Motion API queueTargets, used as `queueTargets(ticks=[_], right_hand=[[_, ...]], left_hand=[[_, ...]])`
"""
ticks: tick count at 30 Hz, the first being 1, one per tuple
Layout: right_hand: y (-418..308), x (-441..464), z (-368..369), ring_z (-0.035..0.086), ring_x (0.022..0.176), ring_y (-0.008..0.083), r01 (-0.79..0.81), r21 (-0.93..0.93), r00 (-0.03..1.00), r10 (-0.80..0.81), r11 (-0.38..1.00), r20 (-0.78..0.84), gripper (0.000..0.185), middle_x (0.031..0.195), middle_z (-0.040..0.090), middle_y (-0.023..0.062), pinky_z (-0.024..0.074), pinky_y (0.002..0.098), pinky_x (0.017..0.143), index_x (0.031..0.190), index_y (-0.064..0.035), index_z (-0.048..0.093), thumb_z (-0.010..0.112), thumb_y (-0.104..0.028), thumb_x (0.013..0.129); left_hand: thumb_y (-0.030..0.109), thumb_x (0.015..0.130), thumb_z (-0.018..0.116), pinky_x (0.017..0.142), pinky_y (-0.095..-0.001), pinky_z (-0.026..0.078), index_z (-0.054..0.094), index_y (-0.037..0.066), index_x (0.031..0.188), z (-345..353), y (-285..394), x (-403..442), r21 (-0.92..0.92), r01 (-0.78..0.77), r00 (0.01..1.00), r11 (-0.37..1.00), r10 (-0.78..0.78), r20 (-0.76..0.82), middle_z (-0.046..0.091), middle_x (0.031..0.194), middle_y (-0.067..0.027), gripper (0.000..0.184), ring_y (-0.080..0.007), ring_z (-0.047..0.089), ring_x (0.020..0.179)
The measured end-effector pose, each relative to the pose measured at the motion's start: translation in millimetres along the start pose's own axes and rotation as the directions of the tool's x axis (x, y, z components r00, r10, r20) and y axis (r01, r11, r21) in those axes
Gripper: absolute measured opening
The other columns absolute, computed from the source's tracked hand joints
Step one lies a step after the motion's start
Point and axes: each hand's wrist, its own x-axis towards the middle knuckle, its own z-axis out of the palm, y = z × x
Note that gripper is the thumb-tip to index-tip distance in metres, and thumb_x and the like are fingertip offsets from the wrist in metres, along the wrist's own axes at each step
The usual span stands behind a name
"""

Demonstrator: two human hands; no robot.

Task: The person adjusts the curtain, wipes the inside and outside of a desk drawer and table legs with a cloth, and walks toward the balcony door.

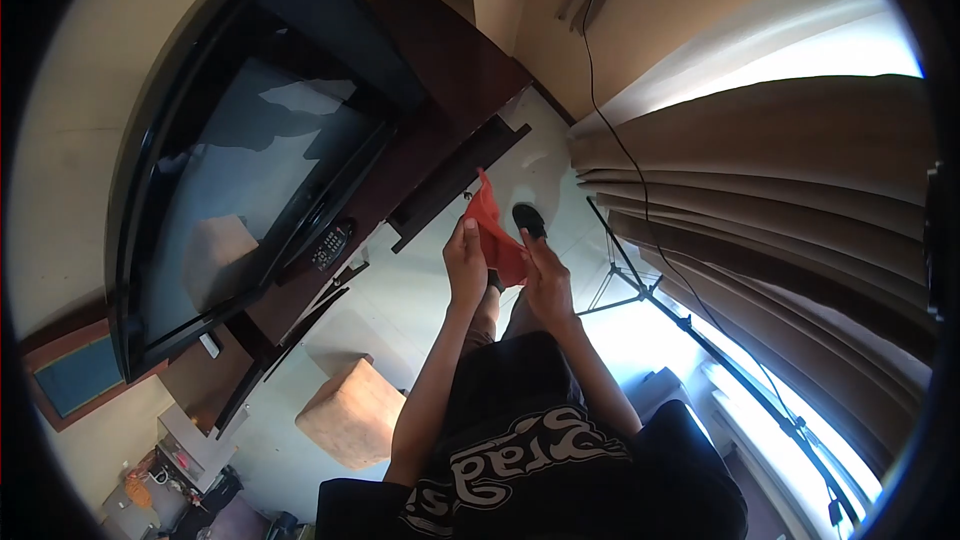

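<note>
In the head view, a red cloth (503, 255) is held in front of the wearer's body, between the left hand (466, 255) and the right hand (548, 280), each closed on one side of it; a narrow tip is left free beyond the left hand. The fabric is judged light, soft and limp, unlikely to be broken or to slip, and best gripped by opposite edges, where it can be kept spread. To the left of the left hand, a television (240, 140) and a remote control (333, 243) are carried by a dark surface (440, 50), whose jutting ledge (440, 204) is seen near the cloth's tip and could be brushed. Behind the left hand, a tan stool (355, 415) is placed. To the right of the right hand, a black stand (686, 324) and brown curtains (760, 140) are seen, while a black shoe (528, 221) is glimpsed just past its fingers. Open room is offered by the pale floor (550, 175) beyond both hands, bounded by ledge and curtains
</note>
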Motion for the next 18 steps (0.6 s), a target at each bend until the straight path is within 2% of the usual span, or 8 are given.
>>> queueTargets(ticks=[2, 4, 6, 7, 8, 11, 15, 18], right_hand=[[-14, 11, -11, 0.062, 0.112, 0.0389, 0.233, -0.096, 0.967, -0.241, 0.968, -0.087, 0.029, 0.116, 0.065, 0.0208, 0.0489, 0.0440, 0.095, 0.121, 0.0024, 0.061, 0.055, -0.008, 0.095], [-17, 9, -18, 0.062, 0.110, 0.0364, -0.058, 0.471, 0.988, -0.016, 0.880, 0.152, 0.031, 0.114, 0.066, 0.0208, 0.0461, 0.0458, 0.100, 0.107, 0.0047, 0.066, 0.048, -0.020, 0.099], [4, 0, -21, 0.062, 0.110, 0.0340, -0.581, 0.804, 0.811, 0.014, 0.128, 0.585, 0.042, 0.111, 0.067, 0.0192, 0.0465, 0.0435, 0.099, 0.102, 0.0040, 0.068, 0.044, -0.030, 0.100], [6, 3, -19, 0.063, 0.101, 0.0301, -0.616, 0.787, 0.778, -0.175, -0.028, 0.603, 0.050, 0.111, 0.066, 0.0158, 0.0484, 0.0409, 0.093, 0.103, 0.0022, 0.066, 0.037, -0.039, 0.101], [14, 5, -12, 0.062, 0.102, 0.0289, -0.545, 0.837, 0.837, -0.019, 0.058, 0.547, 0.048, 0.112, 0.065, 0.0150, 0.0483, 0.0405, 0.093, 0.107, 0.0015, 0.064, 0.037, -0.038, 0.101], [26, 9, 25, 0.057, 0.113, 0.0251, -0.378, 0.816, 0.905, 0.361, 0.438, 0.226, 0.044, 0.119, 0.060, 0.0122, 0.0478, 0.0393, 0.097, 0.125, -0.0027, 0.053, 0.034, -0.036, 0.103], [22, 1, 41, 0.057, 0.118, 0.0233, -0.413, 0.902, 0.765, 0.488, -0.129, 0.420, 0.045, 0.128, 0.056, 0.0125, 0.0489, 0.0363, 0.098, 0.135, -0.0069, 0.048, 0.033, -0.036, 0.104], [35, 18, 40, 0.055, 0.121, 0.0257, -0.412, 0.884, 0.767, 0.439, -0.222, 0.468, 0.047, 0.131, 0.055, 0.0117, 0.0463, 0.0378, 0.102, 0.139, -0.0077, 0.044, 0.033, -0.037, 0.104]], left_hand=[[0.033, 0.106, 0.038, 0.080, -0.0319, 0.047, 0.061, -0.003, 0.113, -7, -1, 1, 0.031, -0.019, 1.000, 0.999, 0.019, -0.003, 0.066, 0.094, -0.0136, 0.043, -0.0190, 0.060, 0.086], [0.030, 0.106, 0.038, 0.078, -0.0313, 0.047, 0.061, -0.003, 0.114, -15, -2, -2, -0.034, 0.053, 0.998, 0.998, -0.052, 0.043, 0.065, 0.092, -0.0122, 0.041, -0.0181, 0.059, 0.082], [0.027, 0.106, 0.037, 0.077, -0.0304, 0.047, 0.060, -0.002, 0.114, -18, 2, -10, -0.109, 0.121, 0.988, 0.987, -0.109, 0.110, 0.064, 0.092, -0.0109, 0.038, -0.0167, 0.057, 0.080], [0.025, 0.106, 0.037, 0.077, -0.0298, 0.047, 0.060, -0.002, 0.114, -20, 7, -17, -0.151, 0.149, 0.980, 0.977, -0.126, 0.152, 0.063, 0.094, -0.0103, 0.037, -0.0158, 0.057, 0.080], [0.024, 0.106, 0.037, 0.076, -0.0291, 0.046, 0.060, -0.002, 0.114, -21, 12, -21, -0.191, 0.179, 0.971, 0.965, -0.142, 0.194, 0.062, 0.097, -0.0097, 0.035, -0.0149, 0.056, 0.080], [0.018, 0.103, 0.040, 0.092, -0.0351, 0.042, 0.057, -0.002, 0.121, -5, 27, -20, 0.128, -0.237, 0.935, 0.963, 0.190, 0.299, 0.057, 0.114, -0.0131, 0.032, -0.0238, 0.056, 0.098], [0.019, 0.100, 0.045, 0.110, -0.0381, 0.032, 0.054, 0.000, 0.129, 16, 31, -6, 0.270, -0.507, 0.788, 0.819, 0.313, 0.530, 0.055, 0.129, -0.0180, 0.035, -0.0340, 0.049, 0.122], [0.020, 0.101, 0.046, 0.112, -0.0385, 0.032, 0.054, 0.002, 0.131, 15, 40, -6, 0.248, -0.490, 0.823, 0.836, 0.349, 0.449, 0.054, 0.135, -0.0175, 0.037, -0.0330, 0.048, 0.128]])
